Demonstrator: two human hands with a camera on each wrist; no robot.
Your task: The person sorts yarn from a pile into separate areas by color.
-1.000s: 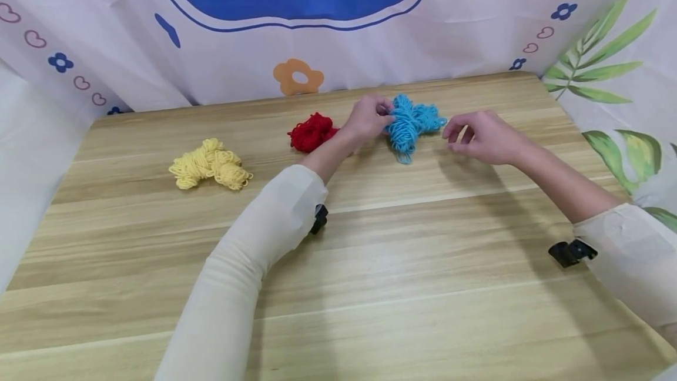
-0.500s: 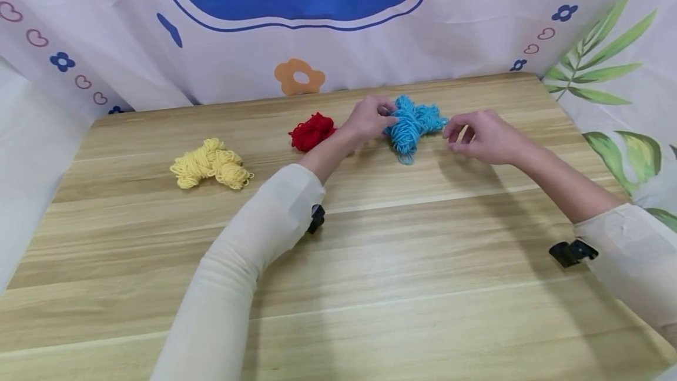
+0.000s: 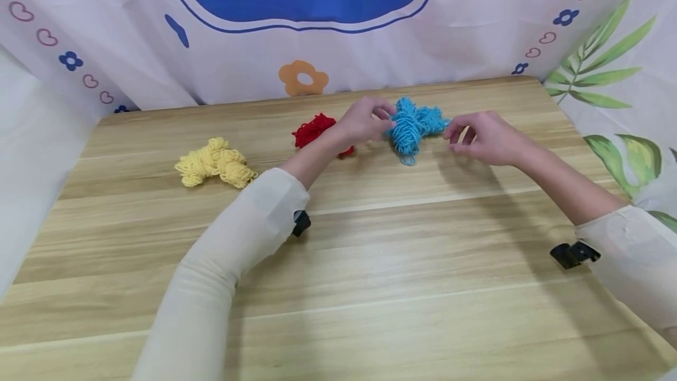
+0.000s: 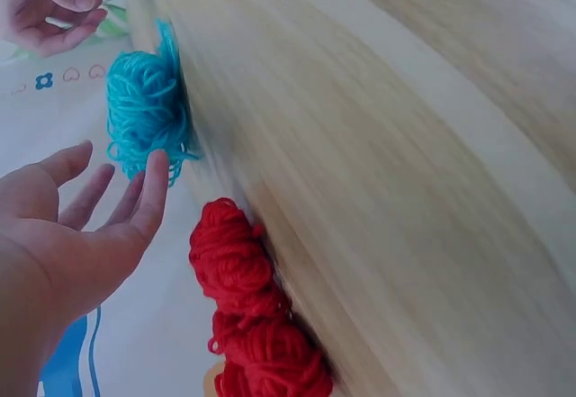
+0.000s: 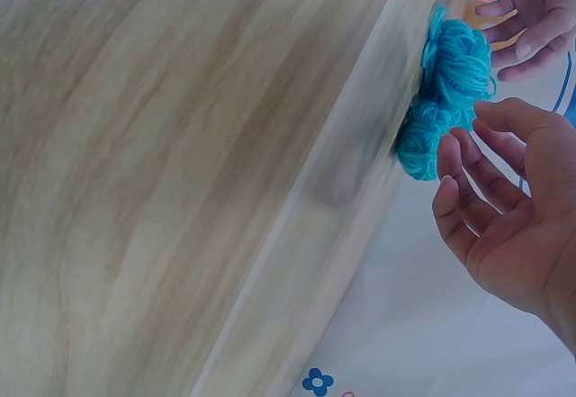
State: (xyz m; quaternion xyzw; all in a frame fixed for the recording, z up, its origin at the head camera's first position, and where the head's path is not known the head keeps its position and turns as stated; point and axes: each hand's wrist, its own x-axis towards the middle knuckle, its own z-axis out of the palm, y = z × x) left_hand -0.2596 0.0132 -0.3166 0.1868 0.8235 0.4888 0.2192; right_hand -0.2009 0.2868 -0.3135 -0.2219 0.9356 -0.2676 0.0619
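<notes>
A bundle of blue yarn [image 3: 408, 129] lies near the back of the table, between the two hands. Just left of it is the left hand [image 3: 366, 119]; in the left wrist view its fingers [image 4: 155, 190] are loosely spread and hold nothing. The right hand [image 3: 488, 139] hovers at the yarn's right side, fingers slightly bent and nothing in its grasp, as the right wrist view also shows. Red yarn [image 4: 232, 257] lies to the left, partly hidden behind the left forearm in the head view. Farther left is a bundle of yellow yarn [image 3: 214, 163].
The wooden table [image 3: 402, 263] extends toward the front. Behind its back edge hangs a white printed cloth [image 3: 449, 46] with a blue sign and flowers. Leaf-patterned cloth [image 3: 608, 110] hangs on the right.
The left hand has drawn slightly left, away from the blue yarn, and its forearm has shifted left. More red yarn shows below the wrist. The right hand stays nearly still.
</notes>
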